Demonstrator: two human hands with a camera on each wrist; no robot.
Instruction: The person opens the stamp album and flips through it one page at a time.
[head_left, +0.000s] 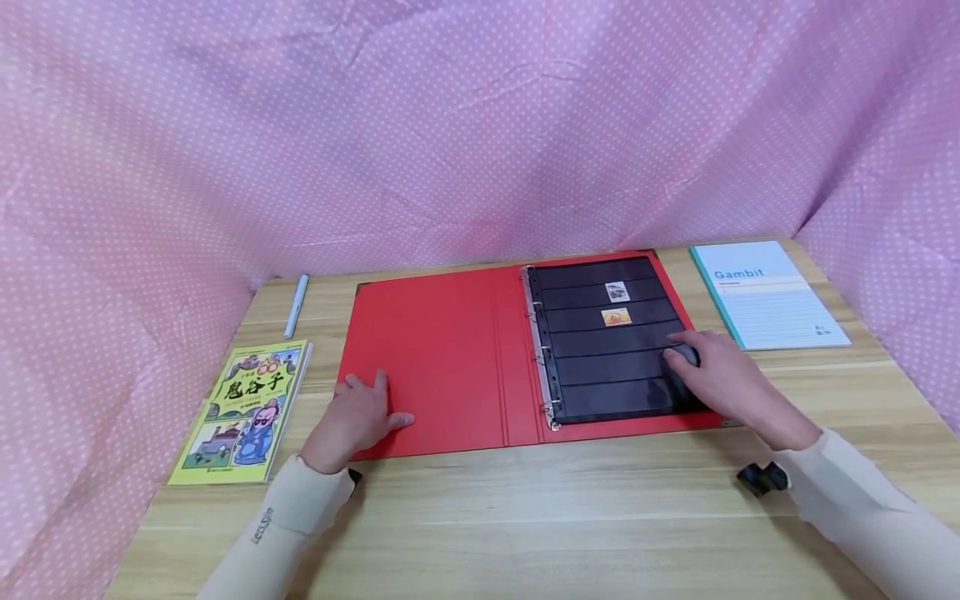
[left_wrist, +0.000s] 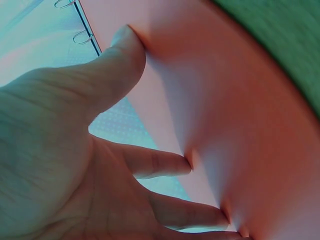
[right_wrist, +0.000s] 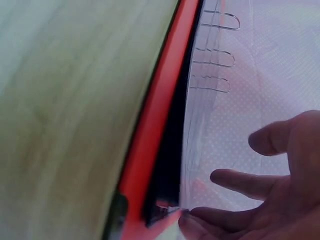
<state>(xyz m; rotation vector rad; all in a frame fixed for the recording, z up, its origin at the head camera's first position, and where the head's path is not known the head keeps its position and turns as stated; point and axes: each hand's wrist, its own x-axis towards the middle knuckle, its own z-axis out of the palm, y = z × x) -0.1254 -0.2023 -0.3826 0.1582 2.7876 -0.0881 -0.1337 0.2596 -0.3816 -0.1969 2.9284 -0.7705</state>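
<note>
A red ring-bound stamp album (head_left: 450, 358) lies spread wide on the table. Its right side carries a black stock page (head_left: 600, 362) with clear strips and two stamps, one grey-white (head_left: 617, 292), one orange-yellow (head_left: 617, 317). With its fingers spread, my left hand (head_left: 365, 419) rests its fingertips on the bare red inside cover, as the left wrist view also shows. My right hand (head_left: 712, 367) is at the right edge of the black page. In the right wrist view, its lower fingers (right_wrist: 225, 220) meet the page edge near a corner, while thumb and forefinger stand apart from it.
A yellow comic-style book (head_left: 240, 412) lies left of the album, with a light blue pen (head_left: 296, 306) behind it. Right of the album is a pale blue notebook (head_left: 772, 296). Pink dotted cloth (head_left: 480, 142) hangs behind the wooden table (head_left: 525, 517).
</note>
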